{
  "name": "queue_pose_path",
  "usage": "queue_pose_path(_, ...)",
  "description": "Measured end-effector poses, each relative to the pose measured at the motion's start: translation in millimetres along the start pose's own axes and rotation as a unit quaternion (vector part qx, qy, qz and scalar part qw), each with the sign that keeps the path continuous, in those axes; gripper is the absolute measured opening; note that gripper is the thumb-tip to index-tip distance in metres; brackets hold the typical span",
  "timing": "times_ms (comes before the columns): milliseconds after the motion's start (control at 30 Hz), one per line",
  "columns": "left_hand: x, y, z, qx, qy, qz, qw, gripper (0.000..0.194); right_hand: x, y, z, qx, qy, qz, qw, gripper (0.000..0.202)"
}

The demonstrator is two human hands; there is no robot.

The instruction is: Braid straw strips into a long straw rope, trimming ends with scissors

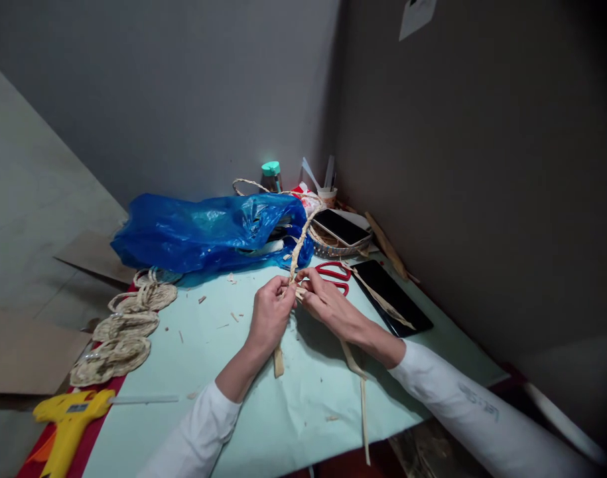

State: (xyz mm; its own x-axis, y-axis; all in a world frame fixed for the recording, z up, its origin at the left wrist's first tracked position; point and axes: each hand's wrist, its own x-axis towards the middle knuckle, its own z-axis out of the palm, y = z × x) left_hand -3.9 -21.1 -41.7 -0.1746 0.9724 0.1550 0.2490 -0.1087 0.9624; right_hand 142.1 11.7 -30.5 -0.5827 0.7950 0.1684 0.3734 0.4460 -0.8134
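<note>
Both hands meet over the middle of the table at the near end of a pale braided fibre cord. My left hand is closed, pinching the braid where its strands come together. Fingers of my right hand are also closed, gripping fibre strands right beside the left fingertips. One loose flat strand hangs below the left hand. A longer strand trails from under the right wrist toward the table's front edge. From the hands the braid runs away and loops over the blue bag.
A blue plastic bag lies behind the hands. Red-handled scissors and a black tablet lie to the right, near a phone on a round basket. Woven slippers and a yellow glue gun line the left edge.
</note>
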Motion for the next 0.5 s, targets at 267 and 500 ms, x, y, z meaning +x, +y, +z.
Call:
queue_pose_path(267,2,-1,-5.1,-0.015,-0.002,-0.022,1.000,0.019,10,21,-14,0.006,-0.067,-0.043,0.997,0.016)
queue_pose_path(500,2,-8,-2.7,0.035,0.022,-0.025,0.999,0.019,7,13,-12,-0.124,0.020,-0.034,0.991,0.019)
